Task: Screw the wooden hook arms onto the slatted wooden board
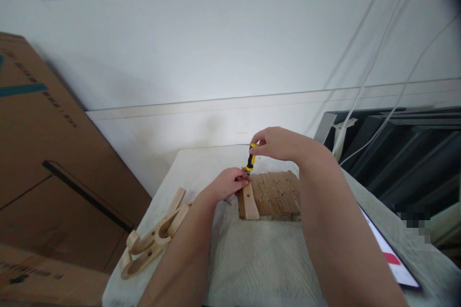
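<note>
While the left hand (226, 184) pins a rounded wooden slat (250, 205), the right hand (278, 144) grips a screwdriver (251, 159).

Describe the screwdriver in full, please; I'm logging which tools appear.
The screwdriver is small, with a black and yellow handle that looks like plastic. It stands nearly upright, tip down on a pale wooden strip that lies on a perforated board. The right hand pinches its top, and the left hand touches its lower end. Its shaft is hidden.
</note>
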Tool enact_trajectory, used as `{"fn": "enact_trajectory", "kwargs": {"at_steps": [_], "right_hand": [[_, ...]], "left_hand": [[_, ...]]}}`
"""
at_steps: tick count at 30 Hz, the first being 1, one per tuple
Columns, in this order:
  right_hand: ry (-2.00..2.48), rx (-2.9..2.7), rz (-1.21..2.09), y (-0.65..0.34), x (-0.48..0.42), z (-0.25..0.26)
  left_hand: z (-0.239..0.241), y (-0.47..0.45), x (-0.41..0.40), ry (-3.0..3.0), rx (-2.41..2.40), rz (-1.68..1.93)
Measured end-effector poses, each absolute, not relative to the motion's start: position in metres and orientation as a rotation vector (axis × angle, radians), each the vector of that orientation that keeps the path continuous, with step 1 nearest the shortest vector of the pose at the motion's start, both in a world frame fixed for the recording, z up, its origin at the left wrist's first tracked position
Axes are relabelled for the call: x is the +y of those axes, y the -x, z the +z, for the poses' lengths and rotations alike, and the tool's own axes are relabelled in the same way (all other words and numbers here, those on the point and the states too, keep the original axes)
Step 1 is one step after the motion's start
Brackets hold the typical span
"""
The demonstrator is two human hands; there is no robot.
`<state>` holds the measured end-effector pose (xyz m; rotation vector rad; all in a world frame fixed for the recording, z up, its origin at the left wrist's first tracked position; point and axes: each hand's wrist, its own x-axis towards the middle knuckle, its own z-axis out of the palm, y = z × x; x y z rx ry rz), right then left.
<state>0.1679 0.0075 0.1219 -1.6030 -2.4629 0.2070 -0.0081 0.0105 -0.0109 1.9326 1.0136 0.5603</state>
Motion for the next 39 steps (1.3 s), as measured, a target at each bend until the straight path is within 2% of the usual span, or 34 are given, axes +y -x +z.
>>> {"fn": "enact_trajectory", "kwargs": {"at_steps": [17, 27, 34, 39], "right_hand": [[1.683, -2.498, 0.226, -0.168, 0.003, 0.127], [1.510, -2.545, 0.307, -0.169, -0.003, 0.129], [1.563, -2.522, 0.170, -0.161, -0.001, 0.127], [1.450, -2.501, 0.222, -0.156, 0.004, 0.120]], "left_hand": [[-0.009, 0.014, 0.010, -1.882, 0.962, 0.528], [0.002, 0.020, 0.007, -1.925, 0.910, 0.413], [0.002, 0.018, 0.007, -1.972, 0.929, 0.422], [0.001, 0.018, 0.007, -1.981, 0.910, 0.424]]}}
